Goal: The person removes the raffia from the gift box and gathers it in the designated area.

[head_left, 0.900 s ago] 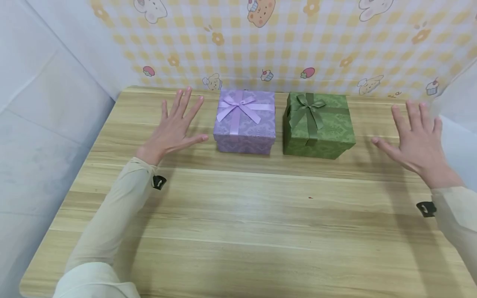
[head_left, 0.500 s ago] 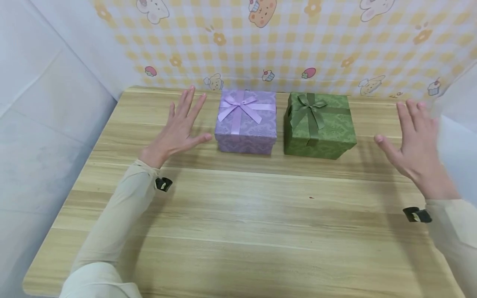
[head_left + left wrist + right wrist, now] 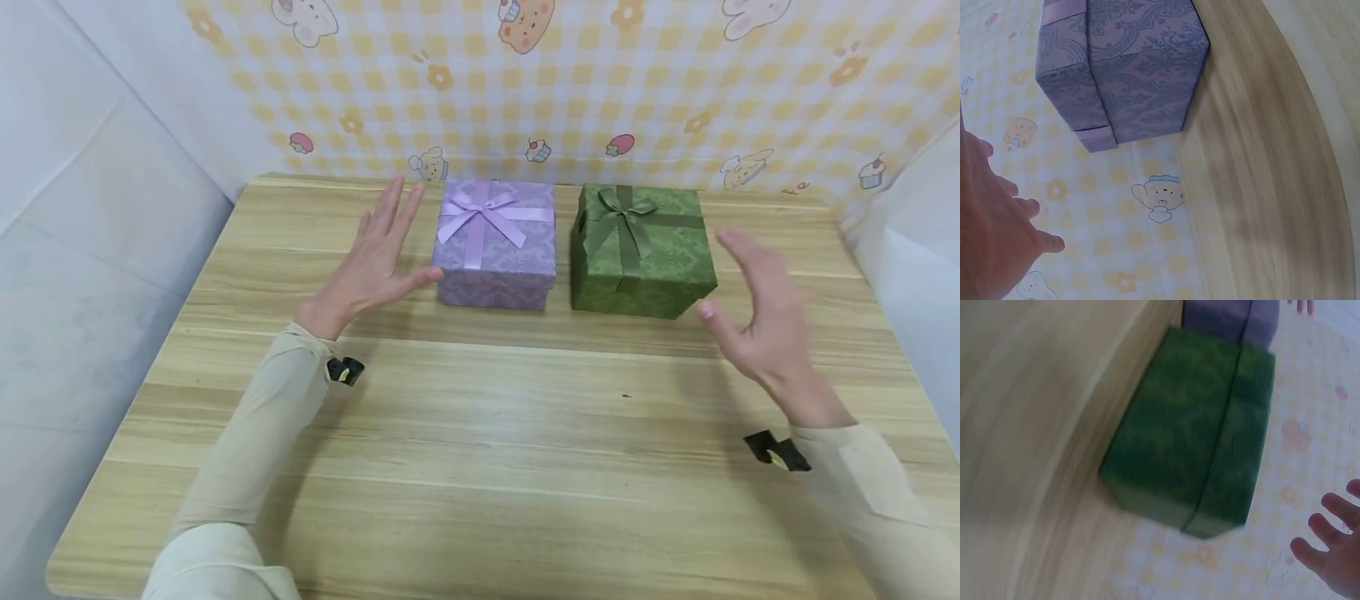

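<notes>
Two lidded gift boxes stand side by side near the back of the wooden table. The purple box, with a lilac ribbon bow on its lid, is on the left. To its right is the green box, tied with a dark green bow. My left hand is spread just left of the purple box, its thumb tip overlapping the box's front left edge in the head view. Right of the green box, my right hand is slightly blurred, fingers apart from thumb and nothing held. The right wrist view shows its fingers spread.
A yellow checked cloth with cartoon figures hangs behind the table. White sheeting covers the left side, and more white material borders the right. A tiny red speck lies on the tabletop.
My right hand has moved left toward the green box. My left hand has shifted slightly right, closer to the purple box. Both boxes stay in place.
</notes>
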The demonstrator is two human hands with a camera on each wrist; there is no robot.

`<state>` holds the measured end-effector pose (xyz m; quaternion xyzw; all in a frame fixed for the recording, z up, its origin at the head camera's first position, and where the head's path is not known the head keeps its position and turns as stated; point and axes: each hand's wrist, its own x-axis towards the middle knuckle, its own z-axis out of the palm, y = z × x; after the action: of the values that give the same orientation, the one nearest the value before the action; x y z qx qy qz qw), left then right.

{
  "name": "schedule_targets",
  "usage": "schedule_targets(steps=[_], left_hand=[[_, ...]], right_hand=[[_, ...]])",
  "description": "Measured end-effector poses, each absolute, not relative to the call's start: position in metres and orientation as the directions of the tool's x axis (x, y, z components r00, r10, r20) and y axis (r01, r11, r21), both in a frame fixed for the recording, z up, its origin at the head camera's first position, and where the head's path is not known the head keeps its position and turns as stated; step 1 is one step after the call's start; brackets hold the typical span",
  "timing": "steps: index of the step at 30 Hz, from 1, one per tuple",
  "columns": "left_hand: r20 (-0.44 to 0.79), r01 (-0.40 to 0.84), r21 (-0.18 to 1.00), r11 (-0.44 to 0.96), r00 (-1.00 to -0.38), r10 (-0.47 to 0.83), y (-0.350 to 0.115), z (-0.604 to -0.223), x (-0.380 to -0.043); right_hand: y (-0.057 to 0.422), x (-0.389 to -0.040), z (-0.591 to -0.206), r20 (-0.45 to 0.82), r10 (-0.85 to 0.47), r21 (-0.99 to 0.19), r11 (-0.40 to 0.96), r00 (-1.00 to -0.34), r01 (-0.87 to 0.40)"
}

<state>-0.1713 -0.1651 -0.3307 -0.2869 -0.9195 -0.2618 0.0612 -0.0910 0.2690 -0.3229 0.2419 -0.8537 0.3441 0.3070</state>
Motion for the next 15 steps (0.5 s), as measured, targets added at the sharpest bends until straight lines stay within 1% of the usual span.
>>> schedule_targets(steps=[2, 5, 11, 15], left_hand=[[0.263, 0.555, 0.453, 0.698, -0.831, 0.491, -0.162, -0.33, -0.172], [0.261, 0.549, 0.466, 0.694, -0.835, 0.485, -0.156, -0.33, -0.174], [0.259, 0.544, 0.49, 0.681, -0.837, 0.482, -0.142, -0.332, -0.176], [0.248, 0.53, 0.502, 0.683, -0.845, 0.473, -0.135, -0.334, -0.178]], right_hand=[[0.255, -0.089, -0.326, 0.705, -0.219, -0.442, 0.609, -0.675, -0.659], [0.235, -0.084, -0.33, 0.687, -0.262, -0.47, 0.552, -0.678, -0.689], [0.201, -0.073, -0.34, 0.594, -0.36, -0.581, 0.426, -0.719, -0.693], [0.185, -0.068, -0.348, 0.506, -0.399, -0.641, 0.419, -0.765, -0.643]])
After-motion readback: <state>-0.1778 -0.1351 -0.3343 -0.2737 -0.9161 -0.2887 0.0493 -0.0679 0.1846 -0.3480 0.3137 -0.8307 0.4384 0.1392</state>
